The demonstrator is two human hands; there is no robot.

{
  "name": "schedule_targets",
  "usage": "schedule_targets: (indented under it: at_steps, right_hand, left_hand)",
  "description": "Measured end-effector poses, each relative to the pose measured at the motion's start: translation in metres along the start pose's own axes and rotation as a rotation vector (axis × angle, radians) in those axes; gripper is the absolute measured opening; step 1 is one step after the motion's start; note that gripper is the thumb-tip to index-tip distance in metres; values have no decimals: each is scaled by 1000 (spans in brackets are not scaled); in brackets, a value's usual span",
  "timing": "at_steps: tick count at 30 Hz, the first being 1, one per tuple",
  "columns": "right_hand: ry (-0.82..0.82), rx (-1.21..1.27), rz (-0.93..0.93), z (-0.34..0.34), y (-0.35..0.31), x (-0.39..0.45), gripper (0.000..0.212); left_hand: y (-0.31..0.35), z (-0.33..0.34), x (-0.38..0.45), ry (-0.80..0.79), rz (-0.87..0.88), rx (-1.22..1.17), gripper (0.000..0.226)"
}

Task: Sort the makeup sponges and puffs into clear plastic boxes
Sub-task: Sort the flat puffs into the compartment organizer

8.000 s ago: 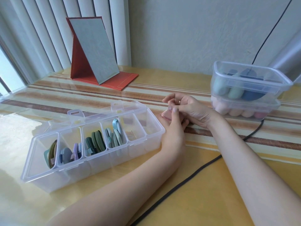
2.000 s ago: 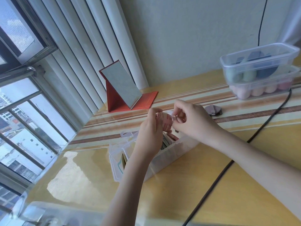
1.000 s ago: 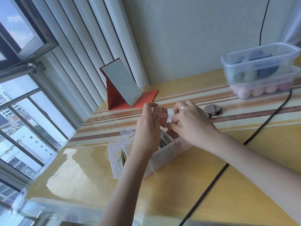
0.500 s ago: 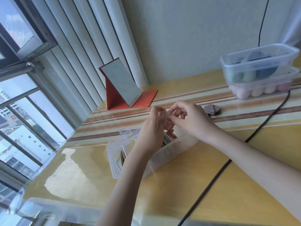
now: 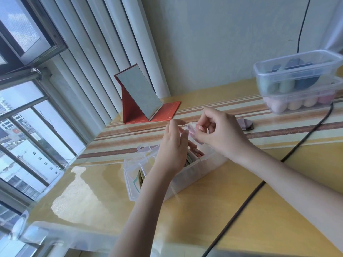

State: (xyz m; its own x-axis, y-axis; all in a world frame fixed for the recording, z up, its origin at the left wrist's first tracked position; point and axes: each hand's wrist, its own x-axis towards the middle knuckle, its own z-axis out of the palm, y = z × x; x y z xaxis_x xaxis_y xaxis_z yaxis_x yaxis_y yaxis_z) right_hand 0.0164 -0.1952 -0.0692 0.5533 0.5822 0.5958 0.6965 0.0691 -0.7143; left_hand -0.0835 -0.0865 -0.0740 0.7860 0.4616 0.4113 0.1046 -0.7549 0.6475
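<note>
A small pink puff (image 5: 192, 129) is held above the divided clear box (image 5: 187, 170) at mid-counter, pinched from both sides: left hand (image 5: 173, 145) fingers curled on its left edge, right hand (image 5: 219, 132) fingers curled on its right edge, with a thin clear wrapper seen around it. Flat puffs are stood upright in the box compartments. A dark purple puff (image 5: 246, 124) is laid on the counter (image 5: 241, 210) just right of the right hand. Two stacked clear tubs (image 5: 300, 80) of sponges are set far right. A red folding mirror (image 5: 143, 95) is stood at the far side; a black cable (image 5: 248, 193) is run across the near right.
</note>
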Motion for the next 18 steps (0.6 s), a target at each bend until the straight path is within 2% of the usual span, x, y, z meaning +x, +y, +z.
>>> schedule_targets:
  at_steps: [5,11,16,18]
  right_hand:
    - [-219,-229,57,7,7,-3,17]
    - [-276,-384,39,8,1,-2,12]
    - [-316,-491,64,0,0,3,44]
    - [-355,-503,86,-2,0,2,49]
  left_hand:
    - [-5,1,1,33,18,49,16]
    - [-6,2,2,68,8,42,10]
    - [-1,-1,-1,118,55,32,10]
    - [-1,-2,0,144,58,42,10]
